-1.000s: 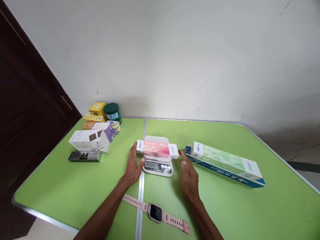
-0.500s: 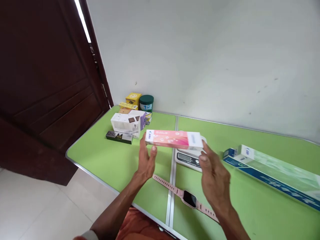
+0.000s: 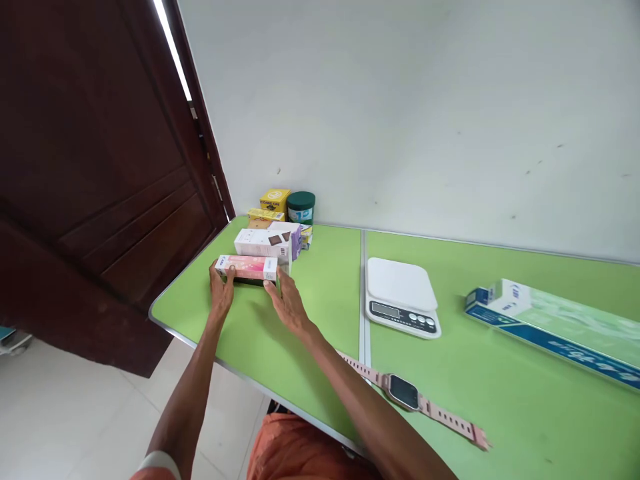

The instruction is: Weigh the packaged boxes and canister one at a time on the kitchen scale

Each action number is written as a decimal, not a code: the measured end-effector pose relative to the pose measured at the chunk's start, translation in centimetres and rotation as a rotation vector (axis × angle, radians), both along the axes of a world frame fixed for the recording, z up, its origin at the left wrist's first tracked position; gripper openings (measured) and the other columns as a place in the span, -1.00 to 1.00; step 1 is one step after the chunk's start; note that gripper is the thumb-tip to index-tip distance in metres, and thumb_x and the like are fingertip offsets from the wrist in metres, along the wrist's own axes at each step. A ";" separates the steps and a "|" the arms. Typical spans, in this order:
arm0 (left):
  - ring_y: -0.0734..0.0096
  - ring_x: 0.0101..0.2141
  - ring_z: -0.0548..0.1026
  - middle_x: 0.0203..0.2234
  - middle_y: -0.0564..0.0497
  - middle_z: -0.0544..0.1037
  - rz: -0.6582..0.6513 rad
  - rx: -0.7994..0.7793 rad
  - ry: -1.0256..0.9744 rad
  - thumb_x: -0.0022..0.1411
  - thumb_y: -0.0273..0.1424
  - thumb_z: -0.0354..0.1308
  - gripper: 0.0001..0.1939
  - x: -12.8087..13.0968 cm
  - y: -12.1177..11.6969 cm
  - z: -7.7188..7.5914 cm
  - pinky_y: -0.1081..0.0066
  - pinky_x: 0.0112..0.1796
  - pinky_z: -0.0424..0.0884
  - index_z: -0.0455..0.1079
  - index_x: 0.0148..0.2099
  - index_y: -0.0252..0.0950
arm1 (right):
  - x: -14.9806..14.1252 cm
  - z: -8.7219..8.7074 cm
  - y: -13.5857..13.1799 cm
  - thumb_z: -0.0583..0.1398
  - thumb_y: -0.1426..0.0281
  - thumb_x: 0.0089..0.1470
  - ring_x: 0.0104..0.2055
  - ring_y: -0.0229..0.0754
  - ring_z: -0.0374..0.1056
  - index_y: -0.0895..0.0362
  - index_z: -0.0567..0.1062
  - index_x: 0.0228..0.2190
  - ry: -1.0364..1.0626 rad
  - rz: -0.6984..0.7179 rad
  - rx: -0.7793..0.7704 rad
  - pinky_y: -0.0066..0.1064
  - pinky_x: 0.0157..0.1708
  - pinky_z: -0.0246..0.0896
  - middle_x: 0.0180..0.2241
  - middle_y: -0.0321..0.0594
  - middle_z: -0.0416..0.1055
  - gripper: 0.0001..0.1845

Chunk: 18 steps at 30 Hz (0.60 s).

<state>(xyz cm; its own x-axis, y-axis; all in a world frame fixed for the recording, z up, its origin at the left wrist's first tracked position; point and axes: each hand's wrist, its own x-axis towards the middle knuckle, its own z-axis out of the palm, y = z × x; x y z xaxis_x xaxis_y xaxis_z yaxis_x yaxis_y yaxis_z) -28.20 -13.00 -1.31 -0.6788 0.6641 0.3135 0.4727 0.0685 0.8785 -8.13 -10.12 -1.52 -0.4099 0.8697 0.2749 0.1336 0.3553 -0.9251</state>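
Note:
A long pink-and-white carton (image 3: 246, 267) is held level between my two hands at the left part of the green table. My left hand (image 3: 221, 290) closes on its left end, the thumb on the near side. At its right end, my right hand (image 3: 290, 300) presses with thumb and fingers. Under the carton shows a dark flat box (image 3: 250, 281), mostly covered; whether the two touch I cannot tell. Just behind stands a white box with brown squares printed on it (image 3: 265, 243).
Farther back are a purple pack (image 3: 296, 241), yellow boxes (image 3: 275, 200) and a green-lidded tub (image 3: 301, 207) by the wall. A white kitchen scale (image 3: 403, 287), a pink-strapped smartwatch (image 3: 403, 392) and long green (image 3: 575, 320) and blue (image 3: 550, 343) cartons lie rightward on the table (image 3: 320, 320).
Both hands have carried the pink-and-white carton leftward from above the scale to over the dark flat box. The scale is now uncovered. The view has shifted slightly.

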 end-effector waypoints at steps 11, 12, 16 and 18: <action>-0.21 0.50 -0.08 0.48 -0.56 -0.09 0.125 0.068 0.119 0.39 0.13 0.01 0.02 2.0 -0.8 0.8 -0.09 0.45 -0.15 -0.20 0.52 -0.55 | 4.7 1.3 -1.4 0.13 -0.17 0.27 0.47 0.23 0.10 0.24 0.18 0.43 -0.050 -0.008 0.090 0.08 0.45 0.04 0.42 0.08 0.20 -0.02; -0.22 0.49 -0.07 0.47 -0.56 -0.08 0.131 0.130 0.204 0.38 0.15 0.02 0.05 3.3 -1.0 1.1 -0.10 0.44 -0.14 -0.21 0.53 -0.56 | 6.7 1.8 -1.7 0.14 -0.13 0.30 0.46 0.19 0.13 0.20 0.20 0.42 -0.045 -0.041 0.125 0.05 0.43 0.08 0.41 0.05 0.22 -0.08; -0.15 0.45 0.05 0.45 -0.46 0.03 -0.116 0.285 0.364 0.41 0.10 0.02 -0.04 11.8 -1.0 1.6 -0.11 0.41 0.03 -0.16 0.54 -0.44 | 17.8 3.1 -2.4 0.10 0.03 0.39 0.34 0.10 0.31 0.06 0.33 0.35 -0.018 -0.418 0.307 0.10 0.32 0.26 0.32 0.03 0.36 -0.36; -0.12 0.45 0.08 0.46 -0.40 0.07 -0.334 0.270 0.317 0.44 0.08 0.01 -0.11 17.6 -0.8 1.6 -0.11 0.40 0.05 -0.12 0.55 -0.37 | 24.7 3.3 -2.7 0.11 0.05 0.40 0.27 0.09 0.36 0.05 0.40 0.29 -0.029 -0.741 0.411 0.15 0.26 0.29 0.25 0.05 0.43 -0.43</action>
